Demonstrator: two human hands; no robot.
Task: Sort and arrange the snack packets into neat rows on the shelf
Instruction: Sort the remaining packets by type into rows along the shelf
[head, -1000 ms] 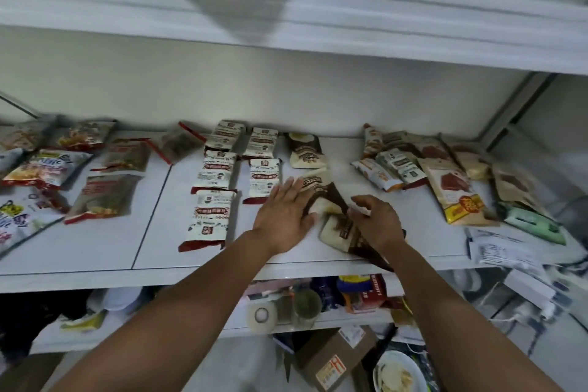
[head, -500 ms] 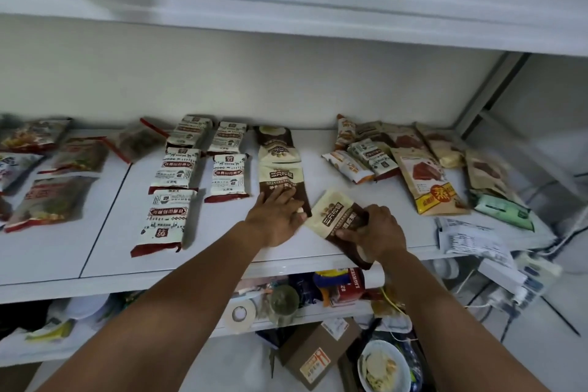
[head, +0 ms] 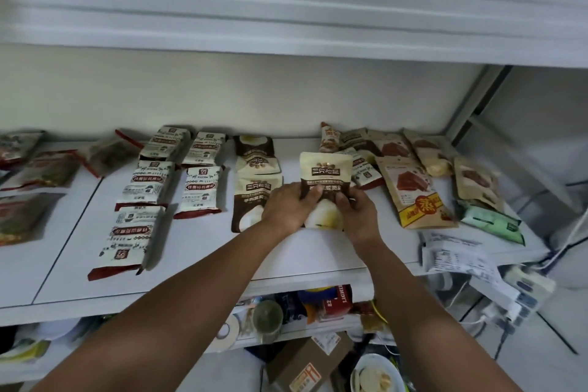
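A cream and brown snack packet [head: 326,170] stands upright on the white shelf [head: 203,251], held from both sides. My left hand [head: 288,208] grips its left lower edge and my right hand [head: 358,212] pinches its right lower edge. Just left of it lie two matching brown packets [head: 253,200] in a column. Further left, white and red packets [head: 143,186] lie in two columns. A loose heap of tan and brown packets [head: 410,188] fills the right side of the shelf.
Red and green packets [head: 35,175] lie at the far left. A mint green packet [head: 491,223] and paper slips [head: 458,256] sit near the right front edge. Below, a lower shelf holds tape, jars and boxes [head: 308,363]. An upper shelf [head: 286,25] hangs overhead.
The packet that lay tilted under my right hand has been turned and raised upright. My left hand left the brown packet it pressed and moved right to hold this one too.
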